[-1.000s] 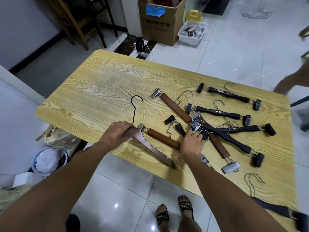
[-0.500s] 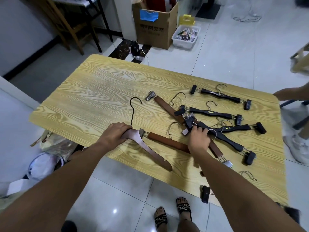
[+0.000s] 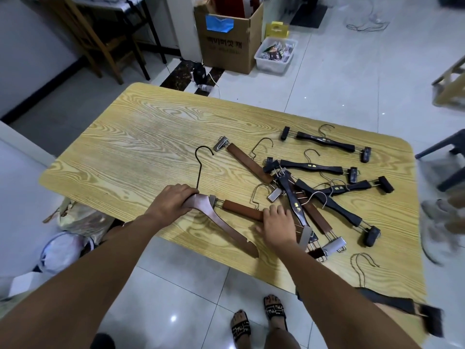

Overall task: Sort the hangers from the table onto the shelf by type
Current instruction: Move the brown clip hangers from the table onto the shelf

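Observation:
My left hand [image 3: 173,200] grips the neck of a brown wooden coat hanger [image 3: 226,230] with a black hook, which lies at the near edge of the wooden table [image 3: 141,147]. My right hand [image 3: 276,222] lies palm down, fingers curled over the end of a brown clip hanger [image 3: 241,209] beside it. A second brown clip hanger [image 3: 246,162] and several black clip hangers [image 3: 312,166] form a tangled pile to the right. One black clip hanger [image 3: 324,141] lies apart at the far right. A dark hanger [image 3: 387,301] hangs over the near right corner.
Behind the table stand a cardboard box [image 3: 226,44], a plastic bin [image 3: 275,56] and a wooden chair [image 3: 100,39]. Bags [image 3: 75,217] sit on the floor at the left. Another person's shoe [image 3: 437,222] shows at the right edge.
My right hand has left the black hangers in the pile and come left and nearer onto the brown clip hanger's bar. My left hand has kept its hold on the coat hanger.

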{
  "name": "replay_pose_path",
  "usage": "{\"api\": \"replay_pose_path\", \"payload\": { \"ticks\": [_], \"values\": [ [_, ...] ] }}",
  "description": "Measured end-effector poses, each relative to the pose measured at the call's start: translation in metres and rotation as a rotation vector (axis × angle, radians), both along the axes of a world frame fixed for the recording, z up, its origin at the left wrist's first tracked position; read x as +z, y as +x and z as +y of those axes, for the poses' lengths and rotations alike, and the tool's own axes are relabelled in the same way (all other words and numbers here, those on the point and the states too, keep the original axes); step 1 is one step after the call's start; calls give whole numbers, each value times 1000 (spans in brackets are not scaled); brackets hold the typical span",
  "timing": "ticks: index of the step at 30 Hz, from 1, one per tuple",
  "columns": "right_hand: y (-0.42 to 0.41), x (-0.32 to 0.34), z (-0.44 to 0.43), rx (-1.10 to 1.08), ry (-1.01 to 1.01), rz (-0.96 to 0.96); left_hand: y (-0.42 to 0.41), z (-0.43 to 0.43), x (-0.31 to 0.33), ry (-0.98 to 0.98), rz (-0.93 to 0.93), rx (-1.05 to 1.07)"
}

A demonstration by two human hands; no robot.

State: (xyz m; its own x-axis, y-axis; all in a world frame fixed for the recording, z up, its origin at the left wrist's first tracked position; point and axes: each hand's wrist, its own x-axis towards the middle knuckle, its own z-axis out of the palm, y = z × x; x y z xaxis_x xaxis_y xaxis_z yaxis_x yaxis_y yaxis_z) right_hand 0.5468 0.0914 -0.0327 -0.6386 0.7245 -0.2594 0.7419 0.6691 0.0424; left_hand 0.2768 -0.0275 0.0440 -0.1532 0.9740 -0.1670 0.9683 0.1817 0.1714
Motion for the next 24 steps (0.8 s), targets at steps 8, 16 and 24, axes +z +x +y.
{"api": "replay_pose_path", "payload": {
  "ticks": [8,16,24],
  "values": [
    [-6,18,4,-9,14,12,2,5,7,27,16,-13],
    [-16,37,10,24,78,136,4,5,19,51,23,-5],
    [-45,81,33,-38,159,263,-13,-24,45,127,6,100]
  ]
}}
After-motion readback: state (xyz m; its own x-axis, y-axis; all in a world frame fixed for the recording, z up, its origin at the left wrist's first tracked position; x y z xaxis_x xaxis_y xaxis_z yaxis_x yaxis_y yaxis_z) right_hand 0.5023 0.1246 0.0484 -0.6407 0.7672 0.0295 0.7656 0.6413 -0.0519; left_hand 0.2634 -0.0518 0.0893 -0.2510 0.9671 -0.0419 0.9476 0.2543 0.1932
